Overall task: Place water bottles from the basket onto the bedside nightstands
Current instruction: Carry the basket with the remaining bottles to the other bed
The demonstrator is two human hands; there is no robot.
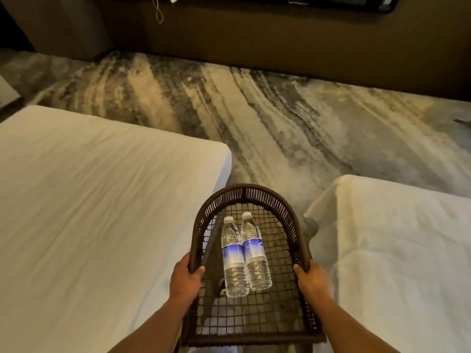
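Note:
A dark brown woven basket [248, 192] with an open mesh floor is held level in front of me, between two beds. Two clear water bottles with blue labels and white caps lie side by side in it: the left bottle [233, 256] and the right bottle [254, 250], caps pointing away from me. My left hand [185, 276] grips the basket's left rim. My right hand [312, 278] grips the right rim. No nightstand is in view.
A white bed [96, 200] fills the left side and another white bed [407, 238] the lower right. A patterned grey and beige carpet [267, 118] runs between and beyond them. Dark wooden furniture [280, 39] lines the far wall.

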